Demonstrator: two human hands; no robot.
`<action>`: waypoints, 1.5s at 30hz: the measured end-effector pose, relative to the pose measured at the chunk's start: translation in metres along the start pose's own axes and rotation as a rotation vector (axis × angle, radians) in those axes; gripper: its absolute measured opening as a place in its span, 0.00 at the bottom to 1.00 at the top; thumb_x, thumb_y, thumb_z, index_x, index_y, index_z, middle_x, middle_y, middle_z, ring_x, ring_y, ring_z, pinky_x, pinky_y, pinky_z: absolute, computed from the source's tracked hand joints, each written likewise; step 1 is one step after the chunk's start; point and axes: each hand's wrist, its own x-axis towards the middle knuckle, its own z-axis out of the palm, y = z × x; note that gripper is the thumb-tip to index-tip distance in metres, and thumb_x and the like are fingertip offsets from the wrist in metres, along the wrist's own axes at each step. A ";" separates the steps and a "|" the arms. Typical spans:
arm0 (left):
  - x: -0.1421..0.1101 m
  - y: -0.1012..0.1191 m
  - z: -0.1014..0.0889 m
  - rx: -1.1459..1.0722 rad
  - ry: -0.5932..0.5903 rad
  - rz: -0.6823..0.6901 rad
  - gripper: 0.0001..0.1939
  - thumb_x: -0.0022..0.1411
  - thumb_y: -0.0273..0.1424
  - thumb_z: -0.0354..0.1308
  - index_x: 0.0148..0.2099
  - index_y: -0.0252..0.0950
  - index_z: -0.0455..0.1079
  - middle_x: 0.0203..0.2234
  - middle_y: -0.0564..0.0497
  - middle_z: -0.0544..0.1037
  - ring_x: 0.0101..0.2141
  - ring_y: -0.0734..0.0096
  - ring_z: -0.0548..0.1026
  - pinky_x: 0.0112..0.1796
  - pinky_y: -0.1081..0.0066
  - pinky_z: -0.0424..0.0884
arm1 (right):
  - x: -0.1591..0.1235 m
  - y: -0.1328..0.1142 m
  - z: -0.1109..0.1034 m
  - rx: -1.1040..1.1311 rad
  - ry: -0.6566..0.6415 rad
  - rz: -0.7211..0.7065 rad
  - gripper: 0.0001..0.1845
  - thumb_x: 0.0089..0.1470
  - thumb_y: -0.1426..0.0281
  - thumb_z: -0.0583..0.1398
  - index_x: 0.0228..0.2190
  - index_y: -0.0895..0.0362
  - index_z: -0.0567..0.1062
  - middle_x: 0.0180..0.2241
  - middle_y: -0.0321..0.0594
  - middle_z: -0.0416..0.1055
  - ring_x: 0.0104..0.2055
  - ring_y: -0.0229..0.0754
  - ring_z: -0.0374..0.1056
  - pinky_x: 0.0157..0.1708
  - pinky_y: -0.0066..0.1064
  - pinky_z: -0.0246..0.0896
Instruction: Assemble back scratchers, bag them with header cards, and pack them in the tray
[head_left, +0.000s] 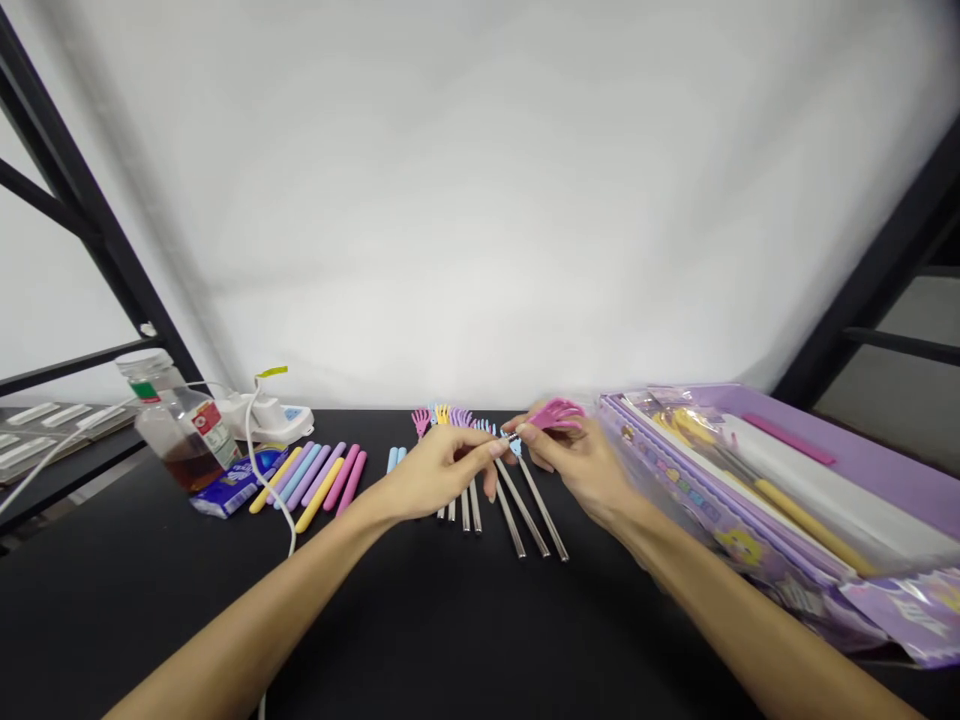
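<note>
A pink hand-shaped back scratcher head point(559, 413) is raised above the table, its claws pointing right. My right hand point(581, 465) pinches it near its base. From the left, my left hand point(435, 470) is closed on the short metal end point(514, 437) of the same piece, thumb against fingertips. Below and behind both hands lie several metal rods point(525, 510) with scratcher heads in blue, purple, yellow and pink point(421, 420). My hands cover parts of these rods. Two light blue handle tubes point(395, 458) lie left of my left hand.
Left of the hands, several coloured handle tubes point(315, 480) lie in a row beside a blue packet point(236, 482), a bottle of brown liquid point(184, 425) and a white power strip point(281, 420). A white cable point(266, 485) crosses the table. A purple box point(712, 500) holding wrapped scratchers stands right.
</note>
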 end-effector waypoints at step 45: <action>0.068 0.006 0.065 -0.304 0.010 -0.138 0.18 0.69 0.32 0.50 0.58 0.30 0.67 0.31 0.49 0.75 0.20 0.82 0.63 0.24 0.77 0.62 | -0.004 -0.026 -0.080 -1.523 -0.121 0.554 0.19 0.51 0.72 0.62 0.46 0.62 0.79 0.41 0.56 0.78 0.47 0.58 0.74 0.41 0.39 0.65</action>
